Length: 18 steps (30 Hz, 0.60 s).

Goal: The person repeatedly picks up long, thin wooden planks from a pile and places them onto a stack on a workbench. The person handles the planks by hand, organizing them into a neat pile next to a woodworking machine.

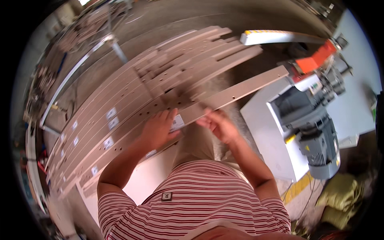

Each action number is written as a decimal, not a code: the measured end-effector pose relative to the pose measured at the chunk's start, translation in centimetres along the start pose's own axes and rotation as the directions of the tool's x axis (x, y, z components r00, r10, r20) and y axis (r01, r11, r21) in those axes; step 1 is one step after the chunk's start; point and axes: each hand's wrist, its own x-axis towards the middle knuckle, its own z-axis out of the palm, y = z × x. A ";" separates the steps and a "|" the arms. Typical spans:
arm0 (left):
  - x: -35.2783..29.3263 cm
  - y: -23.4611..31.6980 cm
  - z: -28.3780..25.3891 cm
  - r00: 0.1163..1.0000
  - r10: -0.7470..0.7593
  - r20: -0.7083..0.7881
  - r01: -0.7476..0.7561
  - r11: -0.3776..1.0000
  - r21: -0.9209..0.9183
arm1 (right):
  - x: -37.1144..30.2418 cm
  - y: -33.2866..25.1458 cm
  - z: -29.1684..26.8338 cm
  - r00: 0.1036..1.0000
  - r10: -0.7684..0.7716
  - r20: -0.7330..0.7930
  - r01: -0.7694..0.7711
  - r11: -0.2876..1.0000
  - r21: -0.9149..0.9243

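Note:
A long brown wooden board (244, 89) with a few drilled holes reaches from in front of me toward the far right. My left hand (158, 129) is closed over its near end, fingers on top beside a white label (177, 122). At the board's near edge is my right hand (218, 125), slightly blurred. Its fingers are loosely bent and apart, with the fingertips at the edge; no firm grip shows. Under and beyond the hands lie rows of similar brown boards (124, 96), several with holes and white labels.
On my right stands a white machine cabinet (262, 116) with a grey motor (320, 154) and an orange guard (318, 57). A white beam (280, 37) extends behind it. Yellowish sacks (340, 196) lie at the lower right. A metal frame (76, 74) stands at the far left.

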 end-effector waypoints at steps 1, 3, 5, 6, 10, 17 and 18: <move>-1.7 -2.8 0.3 0.999 0.022 -0.045 -0.022 1.000 0.015 | 0.8 -0.7 0.4 1.000 -0.011 -0.026 0.014 0.995 0.101; -5.5 -7.2 -1.1 0.992 0.030 -0.119 -0.028 0.999 0.020 | 2.7 -2.0 -1.4 0.992 -0.053 -0.117 0.074 0.981 0.181; -10.2 -11.3 -2.4 0.980 -0.109 -0.166 0.093 0.990 -0.102 | 4.1 -3.0 -1.3 0.999 -0.034 0.004 0.032 0.976 0.216; -13.3 -13.7 -2.9 0.960 -0.225 -0.168 0.189 0.960 -0.207 | 4.4 -3.1 -0.4 0.998 -0.039 0.053 0.028 0.980 0.195; -22.8 -21.2 -2.9 0.694 -0.681 -0.235 0.719 0.636 0.281 | 5.3 -2.2 0.9 0.989 0.055 0.134 -0.063 0.997 0.053; -17.1 -22.3 4.2 0.690 -0.594 -0.413 0.704 0.682 0.195 | 3.3 1.4 -2.6 0.972 0.232 -0.049 -0.237 0.951 -0.199; -15.8 -21.9 4.3 0.717 -0.552 -0.425 0.671 0.712 0.208 | 2.5 1.4 -3.5 0.970 0.227 -0.091 -0.242 0.943 -0.228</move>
